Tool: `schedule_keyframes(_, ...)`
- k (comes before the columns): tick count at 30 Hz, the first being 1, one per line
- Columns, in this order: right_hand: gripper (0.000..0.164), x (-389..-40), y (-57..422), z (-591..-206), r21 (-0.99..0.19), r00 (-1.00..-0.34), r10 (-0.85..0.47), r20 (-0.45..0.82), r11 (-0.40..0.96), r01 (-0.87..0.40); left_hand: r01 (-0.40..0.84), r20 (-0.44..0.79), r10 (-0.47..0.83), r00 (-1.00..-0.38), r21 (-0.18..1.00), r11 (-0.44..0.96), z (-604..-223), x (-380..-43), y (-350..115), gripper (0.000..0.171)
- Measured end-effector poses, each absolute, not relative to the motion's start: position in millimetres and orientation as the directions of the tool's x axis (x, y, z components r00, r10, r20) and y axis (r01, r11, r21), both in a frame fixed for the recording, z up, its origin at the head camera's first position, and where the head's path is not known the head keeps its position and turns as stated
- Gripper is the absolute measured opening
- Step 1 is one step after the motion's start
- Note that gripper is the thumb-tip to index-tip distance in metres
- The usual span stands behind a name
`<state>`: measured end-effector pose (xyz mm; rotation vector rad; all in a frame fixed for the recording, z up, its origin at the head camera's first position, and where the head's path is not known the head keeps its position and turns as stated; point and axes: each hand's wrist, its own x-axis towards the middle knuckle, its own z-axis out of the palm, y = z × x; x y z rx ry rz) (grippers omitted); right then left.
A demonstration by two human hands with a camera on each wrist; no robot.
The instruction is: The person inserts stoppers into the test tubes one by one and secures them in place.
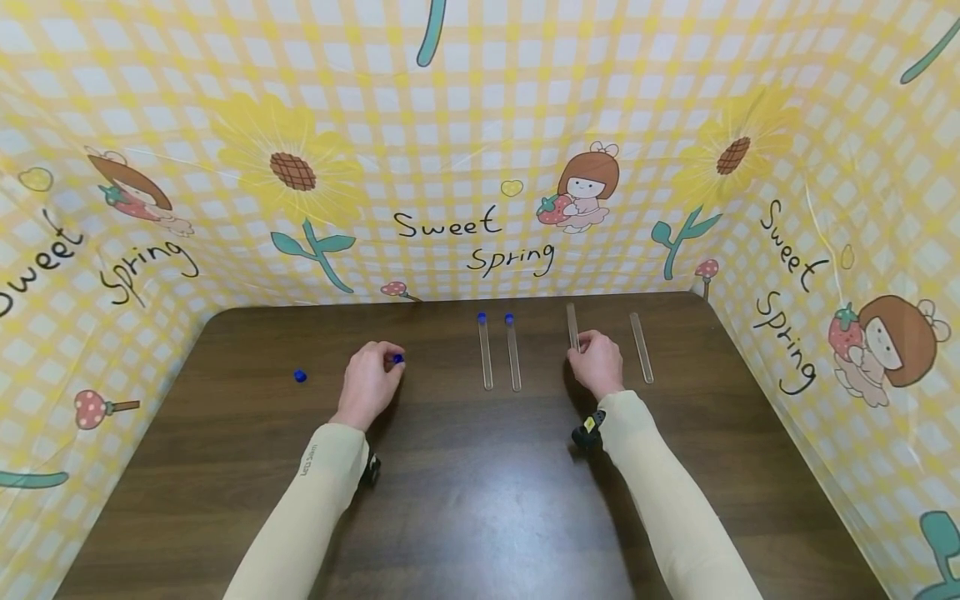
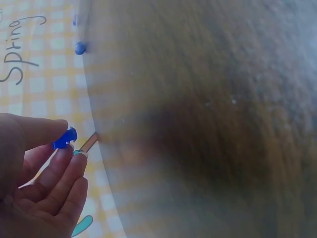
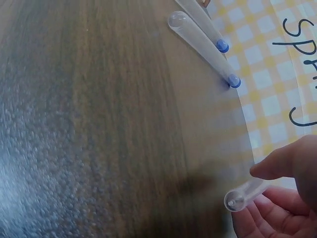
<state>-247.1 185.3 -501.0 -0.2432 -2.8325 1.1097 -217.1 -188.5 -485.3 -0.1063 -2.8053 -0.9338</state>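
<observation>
My left hand [image 1: 369, 383] pinches a small blue cap [image 2: 65, 139] between thumb and fingertips, over the left half of the table. On the right side, my right hand [image 1: 597, 363] holds a clear test tube [image 1: 572, 321] by its lower part, the uncapped end pointing to the back wall. The tube's rounded end [image 3: 235, 200] shows between thumb and fingers in the right wrist view. Between the hands lie two clear tubes with blue caps, a left one [image 1: 486, 358] and a right one [image 1: 513, 358], side by side.
Another blue cap [image 1: 300, 376] lies left of my left hand. To the right of my right hand lies an uncapped clear tube [image 1: 642, 348]. The dark wooden table [image 1: 480, 483] is bordered at the back and sides by yellow checked cloth [image 1: 427, 150].
</observation>
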Motion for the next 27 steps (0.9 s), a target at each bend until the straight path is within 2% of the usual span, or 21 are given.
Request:
schedule_keyframes(14,0.032,-247.6,178.7,-495.1,-0.733,-0.977,0.212,0.036,0.670,0.118,0.115,0.172,0.010,-0.985,0.612,0.783,-480.4,-214.4,-185.0,0.022)
schedule_keyframes(27,0.025,-246.5,174.3,-491.1,-0.783,-0.978,0.207,0.025,0.612,0.110,0.104,0.168,-0.004,-0.986,0.632,0.768,-477.3,-214.0,-183.4,0.022)
